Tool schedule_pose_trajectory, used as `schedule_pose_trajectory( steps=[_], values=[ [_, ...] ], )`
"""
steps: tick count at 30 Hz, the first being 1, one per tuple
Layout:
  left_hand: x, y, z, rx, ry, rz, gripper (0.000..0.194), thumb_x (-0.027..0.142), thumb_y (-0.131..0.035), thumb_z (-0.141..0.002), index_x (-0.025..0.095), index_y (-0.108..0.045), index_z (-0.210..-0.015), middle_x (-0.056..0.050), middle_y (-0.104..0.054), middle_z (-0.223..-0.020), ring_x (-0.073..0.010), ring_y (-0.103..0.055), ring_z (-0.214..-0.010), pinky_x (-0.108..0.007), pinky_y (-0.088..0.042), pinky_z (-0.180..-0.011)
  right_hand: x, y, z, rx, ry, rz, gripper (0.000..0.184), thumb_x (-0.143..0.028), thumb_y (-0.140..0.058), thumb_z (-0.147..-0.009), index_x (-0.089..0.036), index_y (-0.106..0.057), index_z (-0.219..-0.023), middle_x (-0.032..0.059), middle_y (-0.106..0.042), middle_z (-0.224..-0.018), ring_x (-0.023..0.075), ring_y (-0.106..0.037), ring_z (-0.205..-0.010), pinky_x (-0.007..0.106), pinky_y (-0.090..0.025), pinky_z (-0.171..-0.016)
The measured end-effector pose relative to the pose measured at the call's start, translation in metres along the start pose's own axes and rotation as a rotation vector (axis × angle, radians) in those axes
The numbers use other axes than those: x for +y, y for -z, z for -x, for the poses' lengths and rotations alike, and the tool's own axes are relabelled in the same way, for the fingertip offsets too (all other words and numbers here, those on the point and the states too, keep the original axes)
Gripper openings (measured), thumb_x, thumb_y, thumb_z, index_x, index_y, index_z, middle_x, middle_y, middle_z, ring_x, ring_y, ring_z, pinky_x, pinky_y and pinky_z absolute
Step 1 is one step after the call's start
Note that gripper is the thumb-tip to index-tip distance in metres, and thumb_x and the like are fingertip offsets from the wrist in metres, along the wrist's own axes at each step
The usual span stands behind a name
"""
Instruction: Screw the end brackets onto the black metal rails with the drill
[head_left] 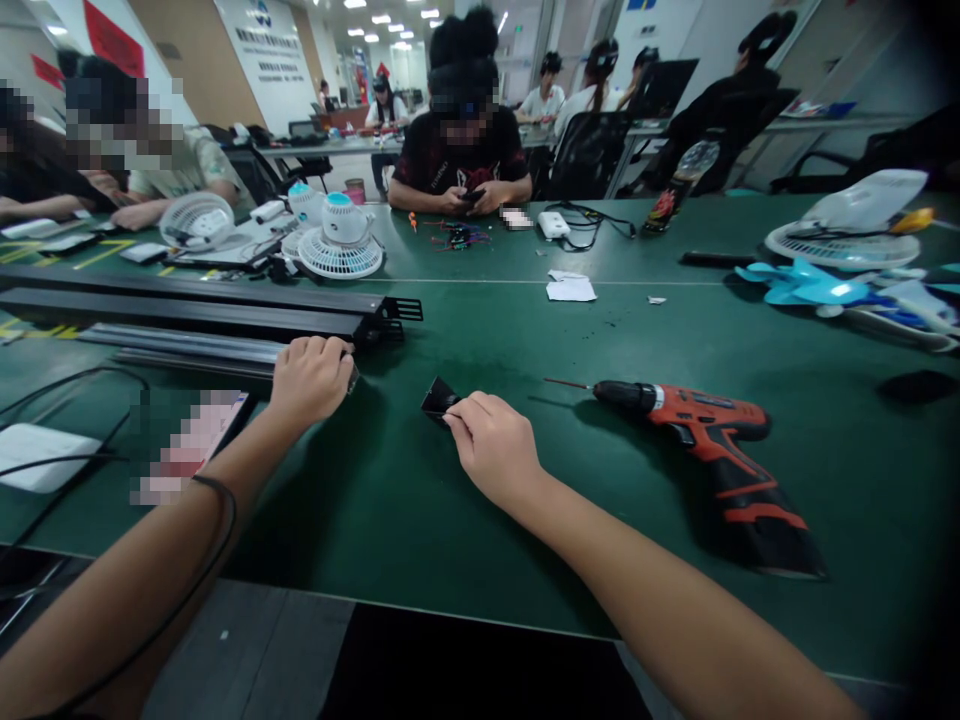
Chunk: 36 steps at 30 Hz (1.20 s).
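Note:
My left hand (311, 380) is closed over the near end of a long silvery metal rail (187, 343), which lies along the left side of the table. A small clear or shiny edge shows just past its fingertips. Between the thumb and fingers of my right hand (496, 445) is a small black angular piece (437, 397), perhaps a cap or bracket. It is held just above or on the green tabletop, apart from the rail. To the right of this hand, an orange and black cordless drill (709, 415) lies on its side, its long bit (568, 383) pointing left.
Black long housings (300, 315) lie behind the rail. A phone (199, 440) and a white box with cables (45, 457) are at left. Fan parts (341, 240) stand farther back, with blue blades (806, 285) at right. A person (461, 130) sits opposite near paper scraps (570, 287).

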<state>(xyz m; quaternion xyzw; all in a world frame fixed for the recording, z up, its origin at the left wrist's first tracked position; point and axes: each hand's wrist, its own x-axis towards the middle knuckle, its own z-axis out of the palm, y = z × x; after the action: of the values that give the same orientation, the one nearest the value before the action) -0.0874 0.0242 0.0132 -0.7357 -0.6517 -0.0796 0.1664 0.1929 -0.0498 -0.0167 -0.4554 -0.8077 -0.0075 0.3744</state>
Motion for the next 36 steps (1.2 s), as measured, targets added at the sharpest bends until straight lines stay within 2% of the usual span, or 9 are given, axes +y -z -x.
schedule_pose_trajectory(
  steps=[6, 10, 13, 18, 21, 25, 31, 36],
  values=[
    [-0.038, 0.007, -0.006, -0.149, 0.077, -0.077, 0.047, 0.037, -0.032, -0.105, 0.012, -0.058, -0.135, -0.023, -0.06, -0.129, -0.0398, -0.051, -0.126, -0.053, -0.043, -0.105, 0.0, -0.002, 0.002, 0.001, 0.021, 0.011, 0.021, -0.015, -0.057, -0.103, -0.018, -0.07, -0.087, 0.0067, -0.073, -0.08, 0.0204, -0.065, -0.072, 0.029, -0.045, -0.061],
    [-0.064, 0.006, -0.009, -0.164, 0.213, -0.093, 0.051, 0.039, -0.033, -0.104, 0.007, -0.053, -0.139, -0.028, -0.057, -0.135, -0.0406, -0.051, -0.128, -0.056, -0.041, -0.107, 0.0, -0.004, 0.002, 0.018, 0.031, 0.002, 0.024, -0.017, -0.055, -0.104, -0.019, -0.069, -0.085, 0.0069, -0.072, -0.08, 0.0198, -0.063, -0.07, 0.029, -0.044, -0.06],
    [-0.084, 0.004, -0.011, -0.165, 0.291, -0.1, 0.055, 0.037, -0.034, -0.103, 0.003, -0.05, -0.142, -0.033, -0.053, -0.138, -0.045, -0.048, -0.131, -0.059, -0.041, -0.106, 0.0, -0.003, 0.002, 0.028, 0.041, -0.006, 0.024, -0.017, -0.054, -0.105, -0.019, -0.069, -0.087, 0.0067, -0.072, -0.08, 0.0201, -0.063, -0.072, 0.03, -0.045, -0.061],
    [-0.12, 0.001, -0.019, -0.158, 0.448, 0.026, 0.063, 0.047, -0.035, -0.102, 0.002, -0.048, -0.143, -0.036, -0.046, -0.146, -0.0517, -0.043, -0.136, -0.066, -0.039, -0.105, -0.002, -0.003, 0.002, 0.057, 0.063, -0.021, 0.022, -0.016, -0.056, -0.105, -0.018, -0.069, -0.087, 0.0062, -0.071, -0.079, 0.0198, -0.063, -0.071, 0.029, -0.045, -0.062],
    [-0.138, 0.002, -0.026, -0.258, 0.516, 0.101, 0.067, 0.049, -0.039, -0.1, 0.0, -0.045, -0.145, -0.037, -0.041, -0.15, -0.0538, -0.038, -0.139, -0.067, -0.039, -0.104, -0.002, -0.003, 0.002, 0.08, 0.072, -0.023, 0.023, -0.015, -0.055, -0.105, -0.018, -0.069, -0.086, 0.0062, -0.071, -0.078, 0.0199, -0.062, -0.069, 0.029, -0.045, -0.061],
    [-0.148, 0.009, -0.033, -0.301, 0.565, 0.118, 0.071, 0.05, -0.041, -0.099, -0.002, -0.041, -0.147, -0.037, -0.039, -0.153, -0.0522, -0.039, -0.141, -0.066, -0.039, -0.106, -0.002, -0.002, 0.002, 0.089, 0.083, -0.026, 0.024, -0.015, -0.054, -0.105, -0.017, -0.07, -0.086, 0.0065, -0.072, -0.078, 0.0198, -0.062, -0.069, 0.03, -0.046, -0.062],
    [-0.155, 0.017, -0.031, -0.355, 0.627, 0.061, 0.071, 0.053, -0.038, -0.098, 0.008, -0.04, -0.153, -0.032, -0.042, -0.156, -0.0501, -0.044, -0.137, -0.065, -0.043, -0.104, -0.002, -0.003, 0.002, 0.052, 0.07, -0.018, 0.023, -0.016, -0.055, -0.105, -0.019, -0.069, -0.088, 0.0065, -0.072, -0.08, 0.0203, -0.062, -0.071, 0.03, -0.045, -0.063],
    [-0.164, 0.015, -0.024, -0.316, 0.734, 0.041, 0.071, 0.055, -0.041, -0.097, 0.013, -0.04, -0.154, -0.028, -0.048, -0.153, -0.0462, -0.048, -0.134, -0.064, -0.044, -0.102, -0.003, -0.004, 0.002, 0.079, 0.09, -0.035, 0.024, -0.016, -0.054, -0.106, -0.017, -0.07, -0.088, 0.0061, -0.071, -0.078, 0.0197, -0.062, -0.069, 0.03, -0.045, -0.063]
  ],
)
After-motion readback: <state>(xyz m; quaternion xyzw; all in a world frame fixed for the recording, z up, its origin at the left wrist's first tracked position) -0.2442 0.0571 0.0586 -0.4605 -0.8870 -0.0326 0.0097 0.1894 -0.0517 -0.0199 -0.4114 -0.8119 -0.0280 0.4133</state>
